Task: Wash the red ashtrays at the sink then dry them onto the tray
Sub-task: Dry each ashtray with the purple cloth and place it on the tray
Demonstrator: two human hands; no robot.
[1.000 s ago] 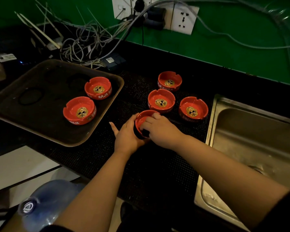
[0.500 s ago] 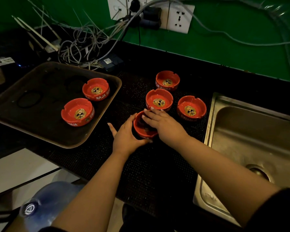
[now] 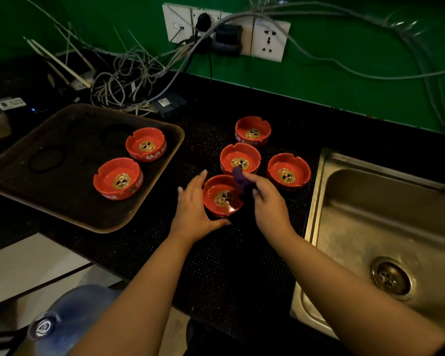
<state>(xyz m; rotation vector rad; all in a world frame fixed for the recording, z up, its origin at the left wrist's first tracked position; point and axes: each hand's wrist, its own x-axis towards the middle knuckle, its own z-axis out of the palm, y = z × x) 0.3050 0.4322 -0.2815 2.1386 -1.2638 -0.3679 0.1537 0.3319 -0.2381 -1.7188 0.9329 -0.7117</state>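
A red ashtray (image 3: 221, 197) with a gold emblem sits upright on the black mat (image 3: 216, 265). My left hand (image 3: 194, 209) cups its left side, thumb under the front rim. My right hand (image 3: 266, 201) pinches a dark purple cloth (image 3: 239, 179) just above the ashtray's right rim. Three more red ashtrays stand behind: the middle ashtray (image 3: 239, 158), the back ashtray (image 3: 252, 131) and the right ashtray (image 3: 288, 170). Two ashtrays, the near tray ashtray (image 3: 117, 177) and the far tray ashtray (image 3: 146, 143), sit on the brown tray (image 3: 62, 201) at left.
A steel sink (image 3: 385, 227) with a drain (image 3: 391, 277) lies at right. Tangled cables (image 3: 123, 83) and wall sockets (image 3: 242, 32) fill the back against the green wall. A blue water bottle (image 3: 70, 319) stands below the counter edge at lower left.
The ashtray was tilted between both hands and now sits flat. My right hand has lifted out of the bowl, drawing the purple cloth up with it.
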